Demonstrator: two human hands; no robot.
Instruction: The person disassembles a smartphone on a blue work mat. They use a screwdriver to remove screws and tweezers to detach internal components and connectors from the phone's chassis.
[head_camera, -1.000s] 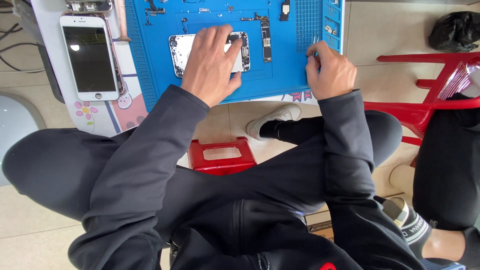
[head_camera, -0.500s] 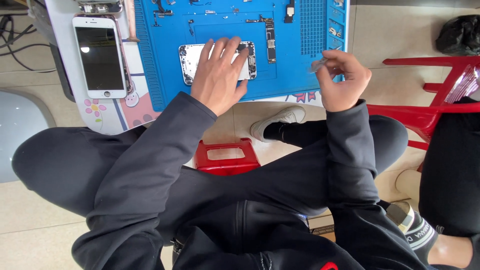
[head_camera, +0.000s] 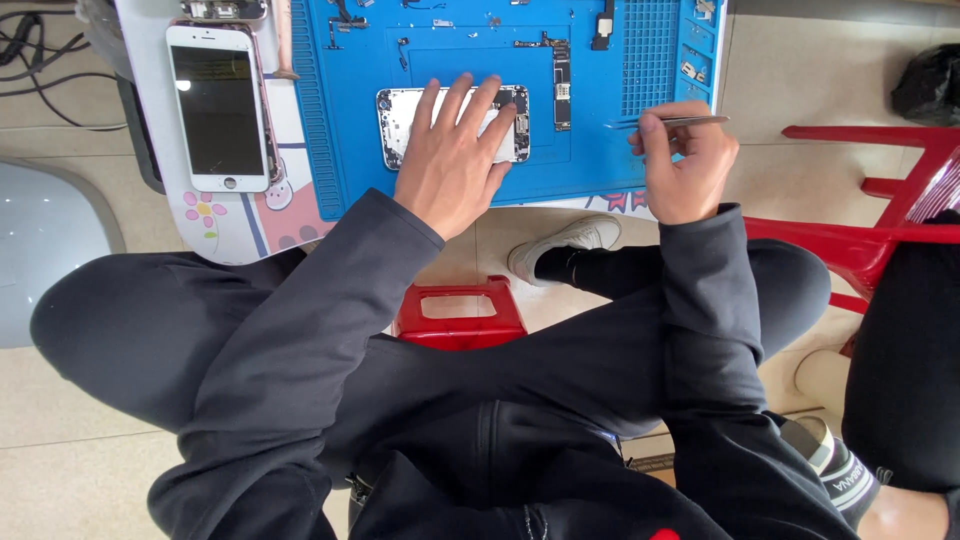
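An opened phone body (head_camera: 400, 125) lies on the blue work mat (head_camera: 340, 150) on a low table. My left hand (head_camera: 452, 160) rests flat on it, fingers spread, covering its middle. My right hand (head_camera: 685, 165) hovers at the mat's right edge and pinches thin metal tweezers (head_camera: 690, 121), which point left over the mat. A long circuit board (head_camera: 561, 85) lies just right of the phone body. Small loose parts are scattered along the top of the mat.
A white phone screen (head_camera: 218, 105) lies face up left of the mat. Cables (head_camera: 35, 50) trail at the far left. A red stool (head_camera: 458, 312) sits under my legs, a red chair (head_camera: 870, 215) at the right, beside another person's dark-clothed leg (head_camera: 905, 380).
The view has shifted so the table sits lower in frame. My right hand has lifted and turned, and the tweezers now show level above the mat's edge. My left hand stays on the phone body.
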